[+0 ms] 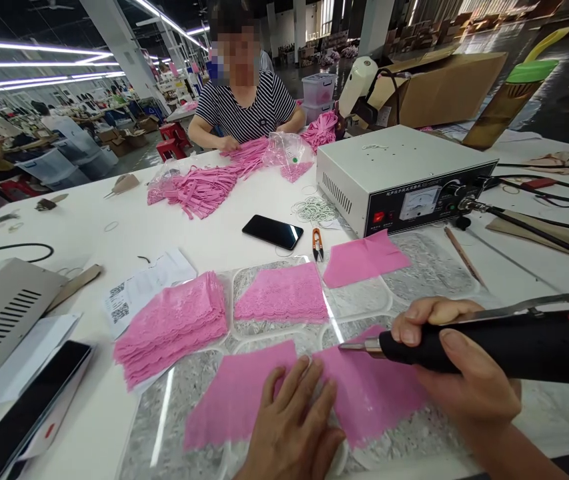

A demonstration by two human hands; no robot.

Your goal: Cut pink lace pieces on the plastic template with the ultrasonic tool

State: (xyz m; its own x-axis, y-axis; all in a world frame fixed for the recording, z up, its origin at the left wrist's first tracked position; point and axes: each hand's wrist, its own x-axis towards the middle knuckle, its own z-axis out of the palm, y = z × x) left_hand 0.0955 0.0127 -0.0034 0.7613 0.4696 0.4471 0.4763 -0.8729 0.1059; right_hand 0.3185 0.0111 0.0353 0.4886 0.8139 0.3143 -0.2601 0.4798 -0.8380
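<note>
The fabric [374, 400], a pink piece, lay flat on the glass plate [164, 427] at the near table edge. A second pink piece [229, 400] lay just to its left. Whether the two overlapped could not be told, as the junction was covered.

The left hand [294, 427] rested palm-down on that junction, fingers slightly spread, pressing the cloth flat. The right hand [464, 377] held the tool [524, 350], with fingers and thumb closed round the black grip. The tip [359, 346] sat at the fabric's upper edge; contact could not be confirmed.

Judged step: applying the tip to the held-down fabric. The next move would call for firm, even left-hand pressure, fingers kept clear of the tip, and a steady tool line.

Beyond lay a lace stack [171, 333], a lace piece [281, 293], snips [317, 243], a phone [273, 231] and a control box [399, 173]. A co-worker [244, 107] sat across the table.
</note>
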